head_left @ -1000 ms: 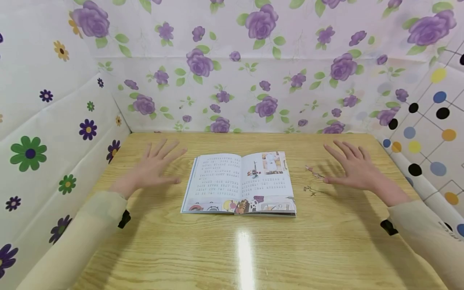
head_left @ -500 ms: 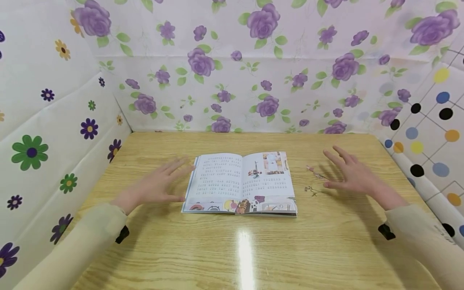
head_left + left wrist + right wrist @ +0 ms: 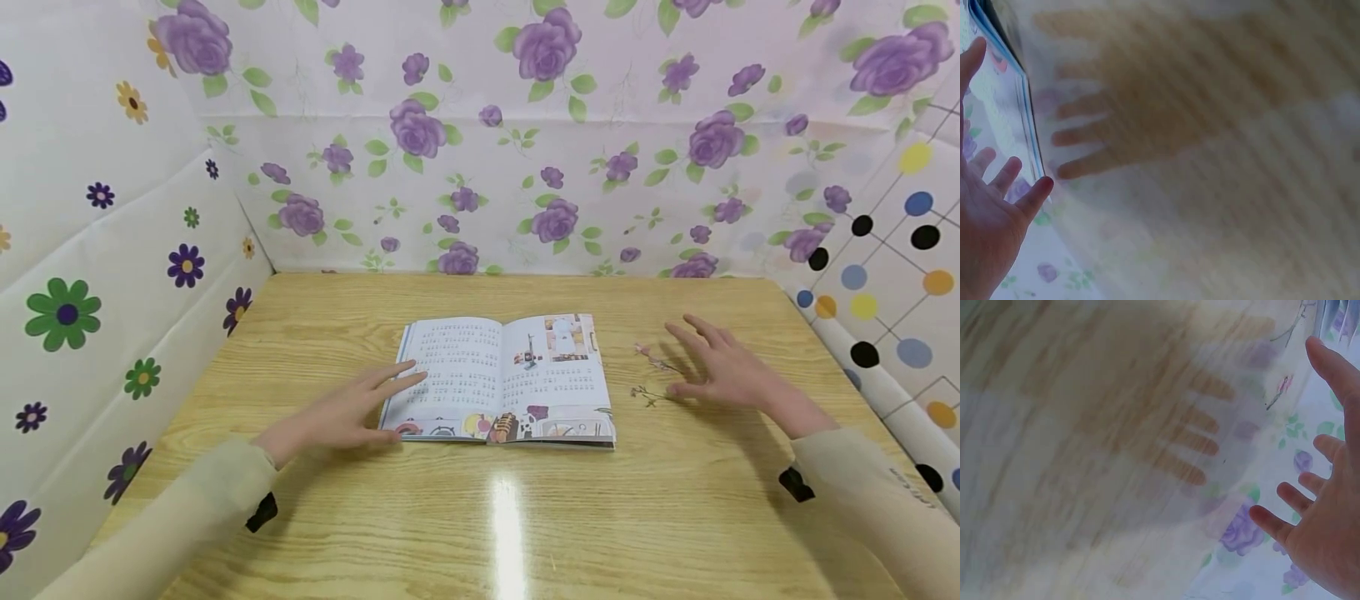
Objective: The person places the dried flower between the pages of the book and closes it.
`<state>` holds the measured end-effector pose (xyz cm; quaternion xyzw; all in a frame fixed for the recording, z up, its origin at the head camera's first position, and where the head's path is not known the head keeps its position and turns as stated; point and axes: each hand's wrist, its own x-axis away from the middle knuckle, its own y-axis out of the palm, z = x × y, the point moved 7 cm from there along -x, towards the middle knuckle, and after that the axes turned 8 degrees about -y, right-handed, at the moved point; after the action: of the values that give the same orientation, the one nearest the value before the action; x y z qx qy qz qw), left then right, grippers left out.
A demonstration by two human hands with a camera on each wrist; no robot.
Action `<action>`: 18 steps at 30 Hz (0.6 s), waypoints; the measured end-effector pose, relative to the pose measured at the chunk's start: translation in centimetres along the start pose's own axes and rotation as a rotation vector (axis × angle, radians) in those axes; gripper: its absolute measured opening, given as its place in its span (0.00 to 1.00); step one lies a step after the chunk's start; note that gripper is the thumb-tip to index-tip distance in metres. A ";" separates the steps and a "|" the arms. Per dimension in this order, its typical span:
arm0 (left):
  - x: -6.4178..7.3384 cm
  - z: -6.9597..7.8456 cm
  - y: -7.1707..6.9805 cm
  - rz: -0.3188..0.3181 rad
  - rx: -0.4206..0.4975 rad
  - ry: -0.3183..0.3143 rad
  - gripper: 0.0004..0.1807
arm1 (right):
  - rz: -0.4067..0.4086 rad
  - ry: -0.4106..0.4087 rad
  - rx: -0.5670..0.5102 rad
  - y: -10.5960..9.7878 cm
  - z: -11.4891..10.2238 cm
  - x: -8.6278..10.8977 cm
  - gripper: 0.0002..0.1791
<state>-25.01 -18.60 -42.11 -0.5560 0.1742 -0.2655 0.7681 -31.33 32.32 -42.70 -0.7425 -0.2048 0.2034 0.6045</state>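
An open book (image 3: 459, 371) lies on the wooden table, with text, pictures and an illustrated strip along its lower edge. My left hand (image 3: 341, 414) is at its lower left corner, fingers spread and reaching over the left page; I cannot tell whether they touch it. In the left wrist view, the left hand (image 3: 988, 219) appears beside the book's edge (image 3: 1030, 119). To the right of the book are thin sprigs with small pink blossoms (image 3: 654, 357). My right hand (image 3: 731, 377) hovers just right of them, fingers spread, holding nothing. One blossom (image 3: 1283, 386) shows in the right wrist view.
The table (image 3: 375, 525) ends at a back wall of cloth with purple roses (image 3: 555, 221). Side cloths with daisies (image 3: 63, 315) and coloured dots (image 3: 915, 350) bound it left and right. A bright light reflection runs down the table's front middle.
My left hand has come down and rightward, from beside the book to over its lower left corner. The right hand has sunk slightly. Book and sprigs stay where they were.
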 end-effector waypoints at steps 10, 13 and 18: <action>0.0 0.4 1.1 0.033 0.050 -0.035 0.45 | -0.001 -0.026 -0.034 0.6 -0.2 -0.2 0.52; 0.1 0.5 1.2 0.057 0.041 -0.023 0.43 | -0.002 -0.032 -0.044 0.8 -0.3 -0.2 0.50; 0.3 0.6 1.2 0.066 0.048 -0.034 0.39 | -0.006 -0.028 -0.062 0.9 -0.4 -0.3 0.48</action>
<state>-24.15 -18.07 -43.03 -0.5357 0.1727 -0.2348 0.7925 -31.30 31.72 -43.52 -0.7572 -0.2216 0.2055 0.5791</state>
